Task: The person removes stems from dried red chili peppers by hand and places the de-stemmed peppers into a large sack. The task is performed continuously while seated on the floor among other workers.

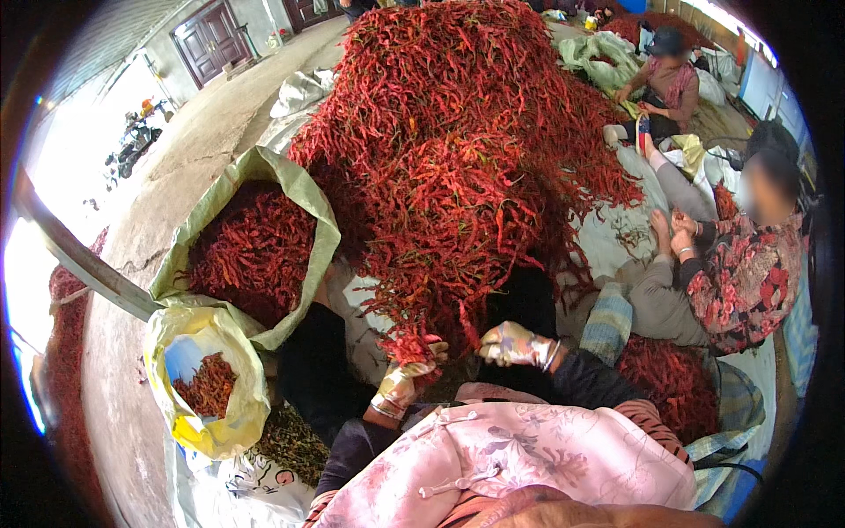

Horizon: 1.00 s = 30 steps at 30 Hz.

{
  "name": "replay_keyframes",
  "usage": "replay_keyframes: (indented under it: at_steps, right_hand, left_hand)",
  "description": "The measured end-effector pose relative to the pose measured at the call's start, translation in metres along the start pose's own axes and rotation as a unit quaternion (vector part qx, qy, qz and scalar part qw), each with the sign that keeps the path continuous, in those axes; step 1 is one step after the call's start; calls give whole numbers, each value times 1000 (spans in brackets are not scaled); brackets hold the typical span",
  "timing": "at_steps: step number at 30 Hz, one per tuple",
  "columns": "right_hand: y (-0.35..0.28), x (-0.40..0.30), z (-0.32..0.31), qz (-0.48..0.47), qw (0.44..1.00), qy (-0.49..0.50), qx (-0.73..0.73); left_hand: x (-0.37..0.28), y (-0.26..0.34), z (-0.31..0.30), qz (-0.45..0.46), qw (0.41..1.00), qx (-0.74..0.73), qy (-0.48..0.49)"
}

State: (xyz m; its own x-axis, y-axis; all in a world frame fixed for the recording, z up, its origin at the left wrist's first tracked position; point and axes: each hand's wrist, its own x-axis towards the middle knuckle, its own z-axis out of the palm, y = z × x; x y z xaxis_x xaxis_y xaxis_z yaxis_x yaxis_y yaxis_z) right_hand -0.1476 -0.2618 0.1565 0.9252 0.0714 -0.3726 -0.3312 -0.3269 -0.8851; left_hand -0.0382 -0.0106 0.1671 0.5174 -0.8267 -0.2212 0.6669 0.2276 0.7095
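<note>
A large heap of red chili peppers rises before me and spreads down between my legs. My left hand, in a light patterned work glove, is closed around a small bunch of red chilies at the heap's near edge. To its right is my right hand, gloved the same way, with fingers curled beside a few hanging chilies. Whether those fingers pinch one of them is hidden. A gap separates the two hands, both in front of my pink floral apron.
At my left stand a pale green woven sack of red chilies and a smaller yellowish sack holding darker ones. Another checked sack with chilies lies at my right. Two seated people work along the right side. A metal pole slants in from the left.
</note>
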Motion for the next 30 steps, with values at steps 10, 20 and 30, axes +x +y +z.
replay_keyframes:
  at_steps: [10, 20, 30]
  right_hand:
    - [-6, 24, 33, -369, 916, -47, -152]
    - [-11, 50, 79, -182, 946, 253, -93]
    - [10, -7, 20, -52, 949, 181, -253]
  left_hand:
    - [-1, -6, 5, 91, 994, 63, -7]
    - [2, -10, 5, 213, 966, 66, 129]
    - [-26, -6, -64, 124, 965, -161, 163]
